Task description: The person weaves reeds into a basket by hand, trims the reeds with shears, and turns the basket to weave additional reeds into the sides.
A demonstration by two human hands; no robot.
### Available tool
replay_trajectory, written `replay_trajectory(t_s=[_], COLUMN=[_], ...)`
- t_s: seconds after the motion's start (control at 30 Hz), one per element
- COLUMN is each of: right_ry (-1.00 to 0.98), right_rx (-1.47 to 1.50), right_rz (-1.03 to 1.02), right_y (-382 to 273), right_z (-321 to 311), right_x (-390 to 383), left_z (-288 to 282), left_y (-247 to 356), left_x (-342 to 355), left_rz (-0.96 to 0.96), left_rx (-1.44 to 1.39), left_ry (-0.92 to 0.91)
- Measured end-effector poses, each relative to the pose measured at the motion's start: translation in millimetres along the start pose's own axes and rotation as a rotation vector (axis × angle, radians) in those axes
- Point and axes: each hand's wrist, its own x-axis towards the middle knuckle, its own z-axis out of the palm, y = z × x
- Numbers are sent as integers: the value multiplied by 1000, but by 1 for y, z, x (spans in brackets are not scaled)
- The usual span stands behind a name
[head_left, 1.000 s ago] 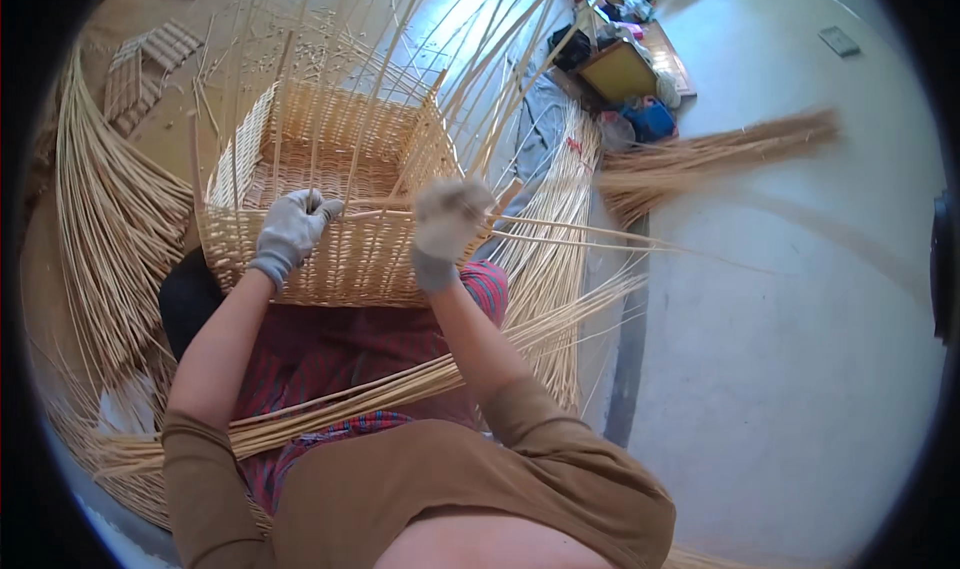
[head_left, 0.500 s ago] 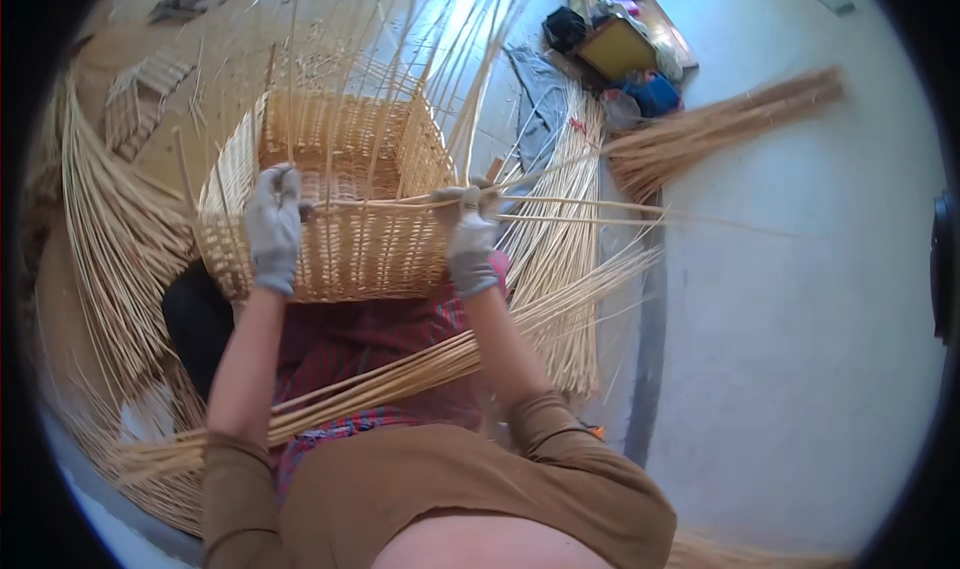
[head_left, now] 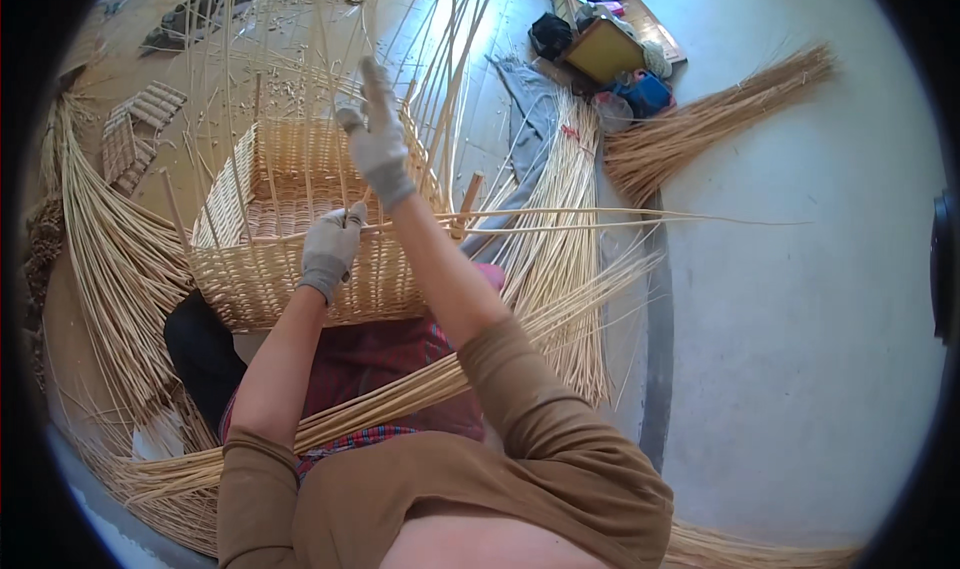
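Note:
A half-woven wicker basket [head_left: 262, 281] rests over my lap, its mouth turned upward and away. Thin upright rods [head_left: 226, 99] rise from its walls. At the near rim my left hand [head_left: 332, 247], in a pale glove, is closed with its fingers pinching a weaving rod by the rim. Long pale willow rods [head_left: 620, 211] run from there past the right corner post [head_left: 471, 195]. Above the basket opening, my gloved right hand [head_left: 378, 147] is raised among the uprights, fingers stretched and thumb apart; I see nothing gripped in it.
A loose bundle of rods [head_left: 400, 399] lies across my lap. More rod bundles spread at the left [head_left: 110, 259] and right [head_left: 565, 269]. Farther right lies a brown bundle [head_left: 715, 119], near a box [head_left: 605, 51] topped with clutter. A grey cloth [head_left: 530, 129] lies beyond the basket.
My right hand has left the right end of the rim and moved up and left over the basket. My left hand has slid right along the rim. The basket has shifted slightly nearer.

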Motion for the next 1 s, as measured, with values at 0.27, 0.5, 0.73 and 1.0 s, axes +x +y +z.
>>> replay_trajectory(t_s=[0.27,0.5,0.73,1.0], right_ry=[521,539,706,-55], right_rx=[740,427,571,-46], right_rz=[154,341,590,-14], right_y=[23,-39,13,-5], right_z=[-91,-80,-204,-156], right_x=[-148,-166,-164,-26], left_z=[-21,-10,5,77], left_y=[5,34,60,45], left_x=[-1,19,-16,-10], left_rz=[-97,-2,559,230], left_rx=[-199,223,-64,14], left_ry=[-170,65,398,-26])
